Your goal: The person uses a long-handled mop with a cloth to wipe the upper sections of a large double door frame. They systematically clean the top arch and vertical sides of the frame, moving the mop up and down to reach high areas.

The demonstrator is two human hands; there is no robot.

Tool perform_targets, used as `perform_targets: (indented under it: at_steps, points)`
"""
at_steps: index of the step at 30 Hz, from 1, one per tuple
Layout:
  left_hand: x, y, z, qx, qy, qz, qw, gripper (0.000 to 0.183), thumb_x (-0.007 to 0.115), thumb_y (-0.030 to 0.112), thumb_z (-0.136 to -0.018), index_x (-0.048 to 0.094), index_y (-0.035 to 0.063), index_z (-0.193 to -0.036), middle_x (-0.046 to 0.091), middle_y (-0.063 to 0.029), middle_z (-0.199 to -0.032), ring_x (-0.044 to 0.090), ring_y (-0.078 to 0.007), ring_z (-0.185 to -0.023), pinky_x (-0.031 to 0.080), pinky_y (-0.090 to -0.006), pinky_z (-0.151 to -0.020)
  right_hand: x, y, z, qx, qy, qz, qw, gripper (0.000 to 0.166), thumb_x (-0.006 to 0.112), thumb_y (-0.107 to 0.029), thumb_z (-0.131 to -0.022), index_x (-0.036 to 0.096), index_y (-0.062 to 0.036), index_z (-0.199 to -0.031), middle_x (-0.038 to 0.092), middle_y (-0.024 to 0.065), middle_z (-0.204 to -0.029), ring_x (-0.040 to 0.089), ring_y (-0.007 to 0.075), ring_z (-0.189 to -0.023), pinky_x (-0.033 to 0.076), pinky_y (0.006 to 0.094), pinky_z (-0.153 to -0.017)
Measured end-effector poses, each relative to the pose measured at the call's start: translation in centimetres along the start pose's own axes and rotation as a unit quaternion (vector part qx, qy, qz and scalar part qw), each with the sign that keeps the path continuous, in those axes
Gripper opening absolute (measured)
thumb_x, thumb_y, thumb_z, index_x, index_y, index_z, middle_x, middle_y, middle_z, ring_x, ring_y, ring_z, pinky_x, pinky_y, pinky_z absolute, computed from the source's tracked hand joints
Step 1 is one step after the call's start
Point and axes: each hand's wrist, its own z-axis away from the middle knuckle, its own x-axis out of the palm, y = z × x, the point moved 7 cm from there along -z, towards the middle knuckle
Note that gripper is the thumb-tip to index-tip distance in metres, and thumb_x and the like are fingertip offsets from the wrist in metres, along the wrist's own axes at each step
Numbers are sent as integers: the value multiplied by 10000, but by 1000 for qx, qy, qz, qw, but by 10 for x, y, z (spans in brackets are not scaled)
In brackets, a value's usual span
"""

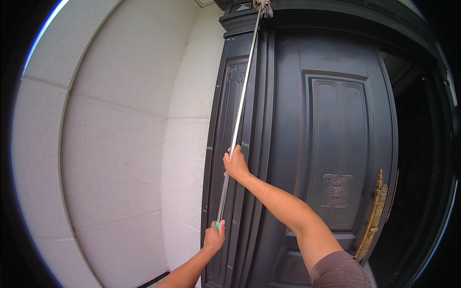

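A long metal pole [243, 93] runs upward along the dark door frame, leaning slightly right. My right hand [236, 163] is wrapped around the pole's middle. Lower down, my left hand [214, 235] grips its green handle end [217, 225], most of which the fingers hide. At the top of the pole a brownish cloth [264, 7] is bunched against the moulding over the door frame; the picture's upper edge cuts it off. Behind the pole stands the carved side panel [236, 97] of the frame, with small pale marks on its surface.
To the right is a dark panelled door [288, 108] with a carved medallion [336, 191] and an ornate gold-coloured handle plate [372, 219]. Past its edge lies a dark opening [414, 162]. A pale textured wall [119, 151] fills the left side and meets the frame.
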Motion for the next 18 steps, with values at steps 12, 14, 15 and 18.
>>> perform_targets:
  at_steps: [12, 14, 15, 18]
  points:
    - [56, 163, -74, 31, -121, 180, 976, 607, 403, 552, -986, 475, -15, -781, 502, -115, -533, 524, -234, -383, 404, -366, -349, -176, -27, -68, -108, 223, 94, 964, 458, 505, -265, -971, 345, 13, -1298, 634, 156, -798, 644, 256, -573, 540, 397, -554]
    - [52, 169, -84, 33, -108, 210, 971, 606, 406, 584, -974, 454, 17, -764, 425, -46, -483, 448, -146, -325, 324, -296, -280, -163, -66, -51, -36, 180, -42, 982, 446, 450, -245, -996, 314, 25, -1325, 620, 168, -809, 638, 253, -583, 556, 365, -463]
    - [57, 186, -86, 39, -125, 230, 964, 602, 407, 581, -975, 451, 18, -765, 413, -41, -485, 433, -140, -325, 319, -294, -280, -179, -71, -54, -32, 189, -36, 981, 437, 427, -236, -1004, 304, 27, -1330, 615, 174, -827, 634, 254, -579, 554, 351, -428]
    - [65, 223, -94, 45, -174, 275, 944, 591, 412, 575, -977, 441, 23, -770, 383, -27, -492, 388, -125, -327, 306, -288, -280, -219, -85, -62, -44, 242, 48, 968, 454, 390, -221, -1017, 260, 65, -1346, 615, 215, -876, 625, 281, -539, 542, 352, -396]
